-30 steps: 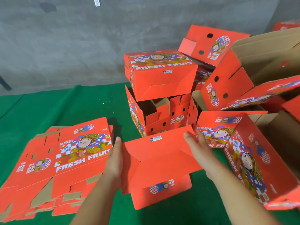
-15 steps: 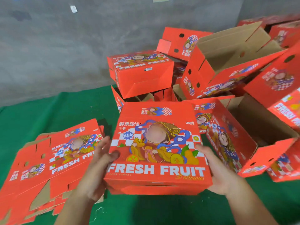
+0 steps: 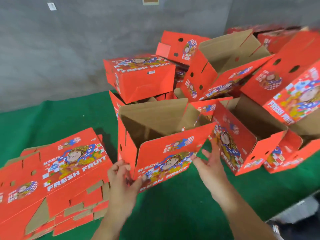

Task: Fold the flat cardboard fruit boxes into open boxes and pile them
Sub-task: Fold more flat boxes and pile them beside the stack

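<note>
I hold a folded red fruit box [image 3: 166,151] in the middle of the head view, its open top up and its brown inside showing. It is tilted, with the printed "FRESH FRUIT" side toward me. My left hand [image 3: 122,181] grips its lower left corner, thumb on the printed face. My right hand [image 3: 212,168] is at the lower right edge with fingers spread and straight; whether it touches the box I cannot tell. A stack of flat boxes [image 3: 57,172] lies to the left.
Several folded boxes are heaped behind and to the right: a closed-looking one [image 3: 143,77], an open one on its side [image 3: 230,52], another open one [image 3: 245,139] close to my right hand. Green matting [image 3: 173,213] covers the floor, and a grey wall [image 3: 69,49] stands behind.
The box has turned from bottom side showing, through its printed face up, to open top up. My right hand has come off its right side and opened. The view shifted right.
</note>
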Available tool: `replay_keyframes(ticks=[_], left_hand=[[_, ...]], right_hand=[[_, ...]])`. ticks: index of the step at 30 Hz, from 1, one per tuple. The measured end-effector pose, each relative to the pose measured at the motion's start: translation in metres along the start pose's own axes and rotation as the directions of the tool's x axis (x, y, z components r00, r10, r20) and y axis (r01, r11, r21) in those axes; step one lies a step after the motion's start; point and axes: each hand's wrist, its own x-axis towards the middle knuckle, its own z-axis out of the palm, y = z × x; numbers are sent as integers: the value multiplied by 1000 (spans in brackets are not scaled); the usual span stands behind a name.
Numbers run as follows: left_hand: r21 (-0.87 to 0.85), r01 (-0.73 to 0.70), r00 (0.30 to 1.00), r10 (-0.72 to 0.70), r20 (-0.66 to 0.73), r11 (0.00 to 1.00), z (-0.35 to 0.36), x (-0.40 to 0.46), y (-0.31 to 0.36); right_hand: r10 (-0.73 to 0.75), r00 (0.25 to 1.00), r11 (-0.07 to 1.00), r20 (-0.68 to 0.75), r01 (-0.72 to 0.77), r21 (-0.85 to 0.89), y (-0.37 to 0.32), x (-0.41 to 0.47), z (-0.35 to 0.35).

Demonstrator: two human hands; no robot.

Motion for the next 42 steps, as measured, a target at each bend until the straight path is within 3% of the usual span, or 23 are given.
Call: replay_keyframes(ticks=[3, 4, 5, 6, 7, 8, 9, 11, 14, 17, 19, 21, 23, 25, 29, 32, 35, 39, 42], left_hand=[[45, -86, 992, 89, -86, 995, 19, -6, 4], [4, -135, 990, 136, -26, 991, 27, -7, 5], [-24, -170, 975, 171, 140, 985, 35, -7, 7], [-81, -197, 902, 213, 376, 977, 41, -10, 10], [-80, -219, 777, 224, 588, 972, 46, -15, 11], [-37, -275, 684, 223, 694, 961, 53, -19, 9], [12, -333, 661, 224, 716, 943, 57, -21, 8], [8, -264, 716, 190, 671, 964, 63, -18, 3], [-118, 28, 822, 44, 568, 993, 67, -5, 17], [-246, 202, 897, -79, 434, 948, 76, 18, 40], [-262, 303, 863, -147, 483, 916, 89, 36, 45], [-226, 382, 787, -187, 588, 896, 103, 46, 55], [-146, 463, 683, -246, 688, 875, 117, 47, 65], [-120, 515, 649, -295, 701, 848, 135, 44, 64], [-154, 365, 789, -217, 575, 918, 163, 25, 60], [-171, 303, 827, -169, 536, 938, 180, 17, 52], [-223, 264, 784, -74, 616, 938, 198, 19, 60], [-106, 183, 557, -14, 830, 977, 221, 24, 84], [-80, 178, 602, -44, 798, 981, 228, 26, 78]], right_hand=[[1, 984, 998, 179, -13, 64, 10, -20, 30], [-4, 969, 998, 245, -11, 61, 15, -28, 42], [-14, 957, 999, 288, 0, 46, 20, -36, 54], [-36, 959, 999, 283, 29, 27, 26, -42, 64], [-36, 978, 999, 204, 37, 1, 31, -44, 71], [1, 998, 999, 68, 3, -48, 34, -41, 72], [55, 995, 991, -89, -65, -115, 37, -35, 69], [141, 954, 963, -264, -194, -186, 41, -27, 57], [123, 962, 972, -245, -166, -164, 51, -21, 46], [76, 944, 981, -320, -129, -147, 46, -16, 38], [-20, 944, 970, -329, -61, -236, 46, -6, 25], [-108, 968, 912, -228, 5, -410, 44, 4, 10], [-120, 983, 841, -138, 26, -540, 42, 12, 1], [-101, 984, 812, -149, -5, -584, 38, 14, 2], [-178, 958, 811, -224, 14, -585, 47, 10, -11], [-262, 922, 811, -285, 50, -582, 55, 8, -28], [-341, 853, 862, -396, 116, -493, 57, 20, -39], [-158, 877, 962, -454, 32, -273, 75, 42, -31], [-75, 930, 965, -359, -24, -262, 80, 74, -40]])
